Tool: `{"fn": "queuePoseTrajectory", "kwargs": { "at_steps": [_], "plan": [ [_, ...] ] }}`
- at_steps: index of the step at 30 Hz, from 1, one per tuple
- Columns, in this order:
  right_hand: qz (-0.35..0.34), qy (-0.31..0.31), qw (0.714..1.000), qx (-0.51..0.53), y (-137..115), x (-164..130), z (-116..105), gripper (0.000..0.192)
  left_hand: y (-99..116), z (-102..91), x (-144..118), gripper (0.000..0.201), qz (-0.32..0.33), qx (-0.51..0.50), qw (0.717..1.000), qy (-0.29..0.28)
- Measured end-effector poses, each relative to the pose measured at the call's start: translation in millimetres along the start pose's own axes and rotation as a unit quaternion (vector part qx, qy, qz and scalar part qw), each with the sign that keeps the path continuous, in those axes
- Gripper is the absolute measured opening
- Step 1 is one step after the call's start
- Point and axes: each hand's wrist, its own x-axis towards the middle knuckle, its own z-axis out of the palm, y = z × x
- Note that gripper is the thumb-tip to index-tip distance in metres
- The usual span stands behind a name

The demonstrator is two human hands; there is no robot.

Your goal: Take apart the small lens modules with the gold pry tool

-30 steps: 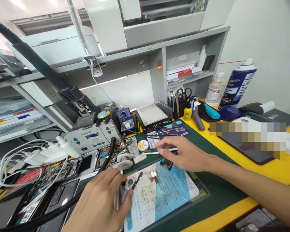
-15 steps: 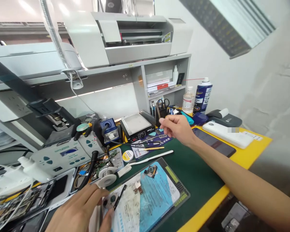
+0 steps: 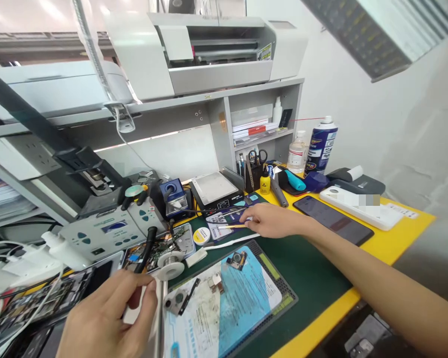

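Yellow tweezers [image 3: 234, 226] now sit under my right hand [image 3: 272, 220], which has dropped from the air to pinch them. They lie flat on the table [image 3: 313, 268], pointing left. My left hand [image 3: 108, 318] grips a metal stick [image 3: 160, 318].

Two bare hands and forearms are seen. The left hand [image 3: 108, 318], at the lower left of the frame, is shown without glove, ring or watch. The right hand [image 3: 271, 221], near the centre, is likewise uncovered; its forearm is bare to the lower right corner, where no sleeve is seen. Short, unpainted fingernails are visible.
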Motion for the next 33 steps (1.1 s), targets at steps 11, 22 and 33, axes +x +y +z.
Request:
{"fn": "queuePoseTrajectory", "kwargs": {
  "at_steps": [11, 22, 33],
  "plan": [
    [0.012, 0.057, 0.994, -0.094, 14, 16, 20, 0.017, 10, -0.8, 6, 0.009, 0.052, -0.023, 0.998, 0.005],
    [-0.014, 0.063, 0.995, 0.071, -11, -2, -8, 0.026, 9, -2.6, 6, 0.008, 0.026, -0.039, 0.999, 0.023],
    [-0.1, -0.05, 0.944, 0.311, -44, -22, 6, 0.021, 35, 0.4, 5, 0.03, -0.084, -0.264, 0.96, -0.046]
  ]
}}
